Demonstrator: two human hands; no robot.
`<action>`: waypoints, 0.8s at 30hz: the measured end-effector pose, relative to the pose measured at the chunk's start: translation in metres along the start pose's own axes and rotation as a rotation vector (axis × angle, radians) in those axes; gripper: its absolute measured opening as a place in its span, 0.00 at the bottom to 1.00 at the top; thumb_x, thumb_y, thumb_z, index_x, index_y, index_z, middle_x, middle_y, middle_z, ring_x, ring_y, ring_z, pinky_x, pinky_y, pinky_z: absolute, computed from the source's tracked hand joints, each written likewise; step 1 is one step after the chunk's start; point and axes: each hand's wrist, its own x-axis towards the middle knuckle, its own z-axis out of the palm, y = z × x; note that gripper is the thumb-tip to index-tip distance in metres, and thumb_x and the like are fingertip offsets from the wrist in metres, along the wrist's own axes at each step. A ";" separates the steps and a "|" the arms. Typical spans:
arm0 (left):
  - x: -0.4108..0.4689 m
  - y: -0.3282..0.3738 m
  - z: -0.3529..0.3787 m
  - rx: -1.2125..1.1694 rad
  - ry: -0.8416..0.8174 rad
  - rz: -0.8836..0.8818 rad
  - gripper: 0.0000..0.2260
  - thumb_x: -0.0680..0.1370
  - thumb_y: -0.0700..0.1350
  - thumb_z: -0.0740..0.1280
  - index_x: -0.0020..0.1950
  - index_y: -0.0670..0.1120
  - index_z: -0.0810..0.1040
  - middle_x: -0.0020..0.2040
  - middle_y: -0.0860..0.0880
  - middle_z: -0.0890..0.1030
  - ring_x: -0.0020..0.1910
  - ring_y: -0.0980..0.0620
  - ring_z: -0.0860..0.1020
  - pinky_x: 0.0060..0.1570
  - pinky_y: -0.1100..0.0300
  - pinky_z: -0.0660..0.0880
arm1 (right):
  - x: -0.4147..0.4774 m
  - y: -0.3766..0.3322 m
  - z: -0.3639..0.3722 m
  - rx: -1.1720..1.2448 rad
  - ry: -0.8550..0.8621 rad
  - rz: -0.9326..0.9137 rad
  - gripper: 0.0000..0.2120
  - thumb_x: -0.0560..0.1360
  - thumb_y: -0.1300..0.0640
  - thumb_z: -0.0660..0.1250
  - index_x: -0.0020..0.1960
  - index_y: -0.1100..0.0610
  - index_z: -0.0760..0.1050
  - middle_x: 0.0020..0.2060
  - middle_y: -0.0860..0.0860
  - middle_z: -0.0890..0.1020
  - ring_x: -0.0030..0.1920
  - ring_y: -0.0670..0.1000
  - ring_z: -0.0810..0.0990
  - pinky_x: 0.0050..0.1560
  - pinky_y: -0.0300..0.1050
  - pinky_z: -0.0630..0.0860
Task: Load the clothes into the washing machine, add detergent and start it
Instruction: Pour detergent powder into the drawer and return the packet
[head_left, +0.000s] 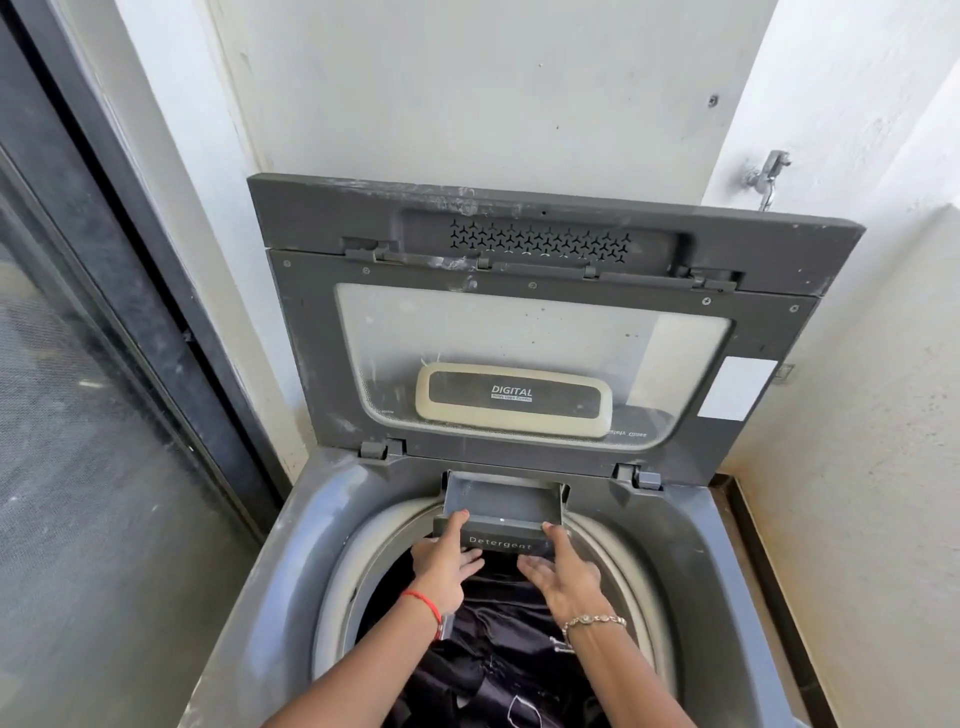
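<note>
A grey top-loading washing machine (311, 509) stands with its lid (519, 322) raised against the wall. Dark, shiny clothes (498, 649) lie in the drum. At the back rim the detergent drawer (504, 501), labelled "Detergent" on its front, is pulled out over the drum, and its tray looks empty. My left hand (444, 564) holds the drawer's left front corner, thumb on top and fingers beneath. My right hand (563, 571) holds the right front corner the same way. No detergent container is in view.
A dark-framed glass sliding door (78, 415) runs along the left side of the machine. White walls close in behind and to the right (857, 415). A metal tap (769, 171) sticks out of the wall above the lid's right corner.
</note>
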 end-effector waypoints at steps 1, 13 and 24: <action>-0.002 0.002 -0.001 0.025 -0.010 -0.003 0.24 0.74 0.43 0.70 0.64 0.35 0.65 0.60 0.37 0.71 0.51 0.37 0.78 0.52 0.45 0.77 | 0.000 -0.001 -0.001 -0.020 -0.018 0.002 0.10 0.73 0.63 0.69 0.43 0.68 0.69 0.46 0.70 0.73 0.48 0.65 0.77 0.47 0.55 0.78; -0.076 0.024 0.039 0.356 -0.484 -0.166 0.27 0.80 0.49 0.59 0.75 0.40 0.53 0.70 0.28 0.61 0.71 0.35 0.62 0.65 0.37 0.61 | -0.041 -0.064 -0.078 -0.039 -0.188 0.033 0.03 0.76 0.67 0.60 0.48 0.68 0.68 0.40 0.64 0.73 0.40 0.61 0.76 0.22 0.52 0.78; -0.219 -0.003 0.235 0.669 -1.014 -0.056 0.23 0.81 0.45 0.58 0.69 0.31 0.63 0.68 0.32 0.69 0.68 0.39 0.69 0.64 0.44 0.66 | -0.164 -0.214 -0.277 0.321 -0.093 -0.392 0.09 0.77 0.67 0.56 0.46 0.71 0.72 0.34 0.65 0.83 0.32 0.61 0.84 0.30 0.52 0.81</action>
